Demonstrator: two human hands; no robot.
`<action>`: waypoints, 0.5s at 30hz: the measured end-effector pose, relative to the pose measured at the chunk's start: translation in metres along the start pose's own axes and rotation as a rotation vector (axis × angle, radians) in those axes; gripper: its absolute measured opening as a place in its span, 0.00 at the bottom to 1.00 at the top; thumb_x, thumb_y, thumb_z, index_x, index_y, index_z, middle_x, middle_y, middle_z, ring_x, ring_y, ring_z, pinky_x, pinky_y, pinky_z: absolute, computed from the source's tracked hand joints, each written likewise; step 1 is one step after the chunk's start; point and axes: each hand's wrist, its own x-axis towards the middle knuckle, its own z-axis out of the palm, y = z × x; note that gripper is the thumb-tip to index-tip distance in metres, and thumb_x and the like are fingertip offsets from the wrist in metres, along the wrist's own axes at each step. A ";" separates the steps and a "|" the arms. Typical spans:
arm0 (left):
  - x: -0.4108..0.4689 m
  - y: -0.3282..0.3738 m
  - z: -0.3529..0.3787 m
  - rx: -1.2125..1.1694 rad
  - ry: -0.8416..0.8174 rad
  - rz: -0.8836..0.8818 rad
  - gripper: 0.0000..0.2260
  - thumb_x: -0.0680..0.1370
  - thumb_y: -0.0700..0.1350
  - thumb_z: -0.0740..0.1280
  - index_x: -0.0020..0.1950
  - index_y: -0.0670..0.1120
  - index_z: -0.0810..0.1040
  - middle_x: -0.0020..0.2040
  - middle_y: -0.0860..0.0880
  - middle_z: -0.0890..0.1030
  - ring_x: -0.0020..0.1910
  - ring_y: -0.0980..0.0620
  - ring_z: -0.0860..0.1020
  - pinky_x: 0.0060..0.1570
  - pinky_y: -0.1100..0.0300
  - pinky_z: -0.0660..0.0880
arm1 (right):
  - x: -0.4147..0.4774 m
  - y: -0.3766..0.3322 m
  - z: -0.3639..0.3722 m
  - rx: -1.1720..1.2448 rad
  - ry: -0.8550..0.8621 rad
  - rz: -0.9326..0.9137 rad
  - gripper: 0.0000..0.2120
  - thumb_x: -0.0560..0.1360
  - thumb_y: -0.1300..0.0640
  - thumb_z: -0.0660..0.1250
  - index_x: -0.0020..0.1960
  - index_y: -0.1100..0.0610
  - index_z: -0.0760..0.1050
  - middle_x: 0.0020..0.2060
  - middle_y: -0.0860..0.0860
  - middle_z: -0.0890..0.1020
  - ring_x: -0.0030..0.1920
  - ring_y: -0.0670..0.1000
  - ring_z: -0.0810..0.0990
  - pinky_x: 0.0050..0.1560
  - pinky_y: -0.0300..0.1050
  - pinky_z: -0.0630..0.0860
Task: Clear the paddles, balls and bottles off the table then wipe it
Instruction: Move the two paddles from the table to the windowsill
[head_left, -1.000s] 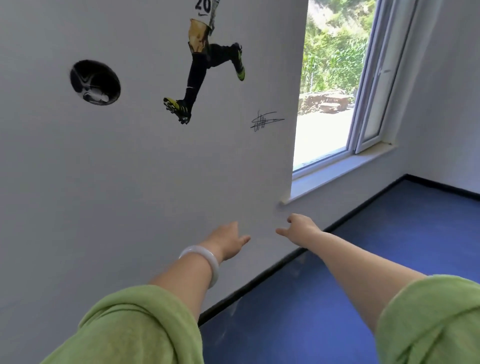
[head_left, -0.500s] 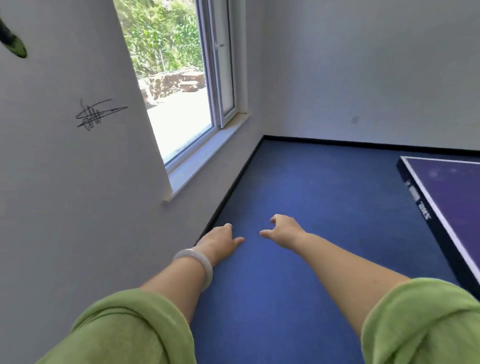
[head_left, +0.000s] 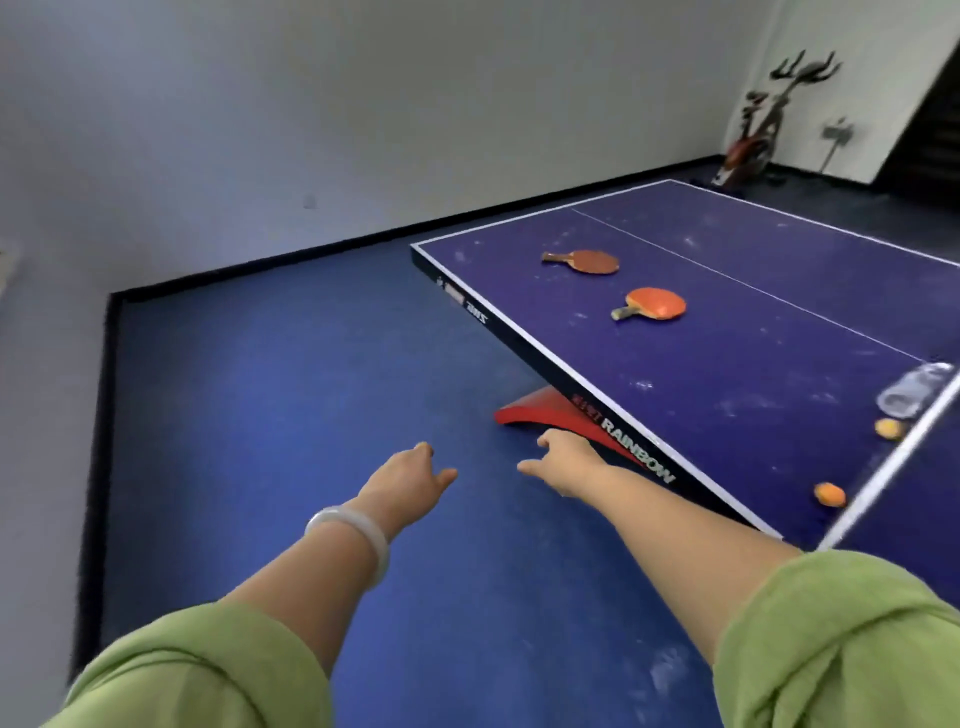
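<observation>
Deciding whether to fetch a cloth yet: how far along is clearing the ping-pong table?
Done: nothing. The far paddle, near paddle, far ball, near ball and bottle lie on the table. In hand: nothing; the left hand and right hand are empty, over the floor. Left: clearing everything, then wiping.

The table top (head_left: 753, 395) looks matt and smooth, dark purple, with many pale dusty smears; its lines are white paint. The side rail (head_left: 519, 345) is black and a little shiny, with printed letters. The red foot (head_left: 540, 410) under it is smooth and glossy; plastic or painted metal, I cannot tell. The farther paddle (head_left: 592, 261) has a dull red rubber face and a wooden handle; the nearer paddle (head_left: 655, 303) has brighter orange rubber. The balls (head_left: 888, 428) look like smooth orange plastic. The bottle (head_left: 914, 389) is clear plastic. The floor (head_left: 285, 415) is blue with a soft sheen and scuffs. The sleeves (head_left: 197, 670) are soft green cloth. The bracelet (head_left: 363, 535) is pale and glossy.
</observation>
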 end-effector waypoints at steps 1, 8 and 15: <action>0.003 0.016 0.007 0.017 -0.024 0.047 0.24 0.82 0.56 0.59 0.72 0.41 0.65 0.60 0.44 0.76 0.54 0.44 0.78 0.51 0.52 0.75 | -0.007 0.017 -0.008 0.026 0.028 0.040 0.31 0.76 0.47 0.69 0.73 0.59 0.64 0.56 0.52 0.74 0.40 0.49 0.71 0.47 0.44 0.70; 0.008 0.129 0.065 0.123 -0.141 0.304 0.20 0.82 0.56 0.59 0.62 0.40 0.69 0.57 0.43 0.77 0.51 0.43 0.78 0.48 0.51 0.75 | -0.066 0.134 -0.062 0.164 0.200 0.246 0.31 0.77 0.49 0.68 0.75 0.60 0.62 0.42 0.47 0.70 0.33 0.44 0.67 0.34 0.38 0.66; -0.012 0.260 0.134 0.126 -0.224 0.536 0.22 0.82 0.55 0.60 0.69 0.40 0.67 0.60 0.42 0.77 0.57 0.43 0.76 0.52 0.53 0.73 | -0.131 0.253 -0.125 0.175 0.352 0.402 0.21 0.77 0.49 0.69 0.62 0.60 0.71 0.51 0.53 0.75 0.43 0.50 0.75 0.41 0.43 0.73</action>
